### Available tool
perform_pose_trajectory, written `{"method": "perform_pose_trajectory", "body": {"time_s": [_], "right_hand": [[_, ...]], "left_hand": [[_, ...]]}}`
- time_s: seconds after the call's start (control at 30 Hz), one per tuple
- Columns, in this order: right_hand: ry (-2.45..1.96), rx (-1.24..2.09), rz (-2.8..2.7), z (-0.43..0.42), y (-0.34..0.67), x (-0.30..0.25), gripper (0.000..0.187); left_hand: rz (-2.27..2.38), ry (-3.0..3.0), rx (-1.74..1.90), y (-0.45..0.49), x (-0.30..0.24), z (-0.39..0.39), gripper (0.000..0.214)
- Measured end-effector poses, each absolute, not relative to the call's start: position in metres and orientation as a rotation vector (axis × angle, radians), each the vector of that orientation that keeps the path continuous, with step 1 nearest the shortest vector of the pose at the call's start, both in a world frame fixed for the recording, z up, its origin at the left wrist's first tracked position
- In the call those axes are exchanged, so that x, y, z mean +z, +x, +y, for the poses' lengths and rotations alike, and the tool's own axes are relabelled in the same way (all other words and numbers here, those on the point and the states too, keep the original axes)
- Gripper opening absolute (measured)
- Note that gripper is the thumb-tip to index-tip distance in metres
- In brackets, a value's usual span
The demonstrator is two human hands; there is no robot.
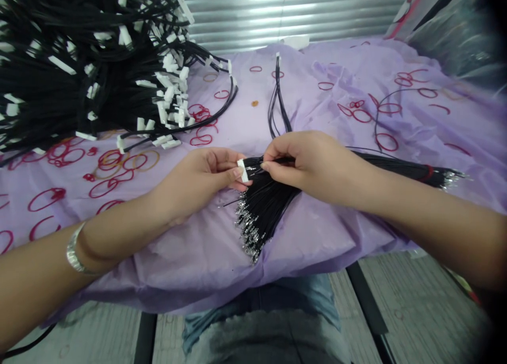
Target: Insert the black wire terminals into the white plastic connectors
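My left hand (222, 169) pinches a small white connector housing (244, 170) between thumb and fingers. Close to its right, my right hand (293, 158) is closed on a thin black wire (256, 169) whose end meets the connector. Beneath both hands fans out a bundle of black wires (273, 203), with bare silvery terminals (250, 232) toward the table's front edge. Behind my right hand, a looped black cable (280, 100) with a white tip lies on the purple cloth. The right fingertips partly hide the wire they grip.
A tall heap of black cables with white connectors (170, 94) fills the back left. Red rubber bands (134, 163) are scattered over the purple cloth (317, 232). Another wire bundle (412, 168), tied with a red band, extends right under my forearm. A metal shutter (297, 15) stands behind.
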State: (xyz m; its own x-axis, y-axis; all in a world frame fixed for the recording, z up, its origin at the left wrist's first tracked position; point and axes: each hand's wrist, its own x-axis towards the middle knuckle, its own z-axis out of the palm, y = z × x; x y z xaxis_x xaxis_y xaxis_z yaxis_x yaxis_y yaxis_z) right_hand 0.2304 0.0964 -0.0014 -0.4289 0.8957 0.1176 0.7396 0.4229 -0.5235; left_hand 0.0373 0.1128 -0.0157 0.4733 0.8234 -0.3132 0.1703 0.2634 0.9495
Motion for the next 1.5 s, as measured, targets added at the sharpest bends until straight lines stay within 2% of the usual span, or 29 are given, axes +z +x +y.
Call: {"method": "perform_pose_trajectory", "body": {"time_s": [0.57, 0.77, 0.9, 1.07, 1.3, 1.5], "right_hand": [[-1.303, 0.625, -2.184, 0.094, 0.231, -0.002, 0.010], [-1.234, 0.502, -2.047, 0.091, 0.236, 0.008, 0.010], [-1.239, 0.676, -2.122, 0.091, 0.234, 0.004, 0.010], [-1.271, 0.716, -2.188, 0.093, 0.232, 0.000, 0.011], [-1.245, 0.388, -2.221, 0.084, 0.233, 0.007, 0.010], [-1.367, 0.442, -2.259, 0.085, 0.225, -0.002, 0.013]], "left_hand": [[0.955, 1.164, 0.575, 0.033, -0.020, 0.117, 0.013], [0.970, 1.159, 0.607, 0.033, -0.019, 0.116, 0.013], [0.985, 1.180, 0.592, 0.033, -0.019, 0.116, 0.013], [0.969, 1.212, 0.576, 0.032, -0.020, 0.117, 0.015], [0.988, 1.168, 0.608, 0.034, -0.018, 0.116, 0.011], [1.028, 1.202, 0.630, 0.035, -0.019, 0.116, 0.012]]}}
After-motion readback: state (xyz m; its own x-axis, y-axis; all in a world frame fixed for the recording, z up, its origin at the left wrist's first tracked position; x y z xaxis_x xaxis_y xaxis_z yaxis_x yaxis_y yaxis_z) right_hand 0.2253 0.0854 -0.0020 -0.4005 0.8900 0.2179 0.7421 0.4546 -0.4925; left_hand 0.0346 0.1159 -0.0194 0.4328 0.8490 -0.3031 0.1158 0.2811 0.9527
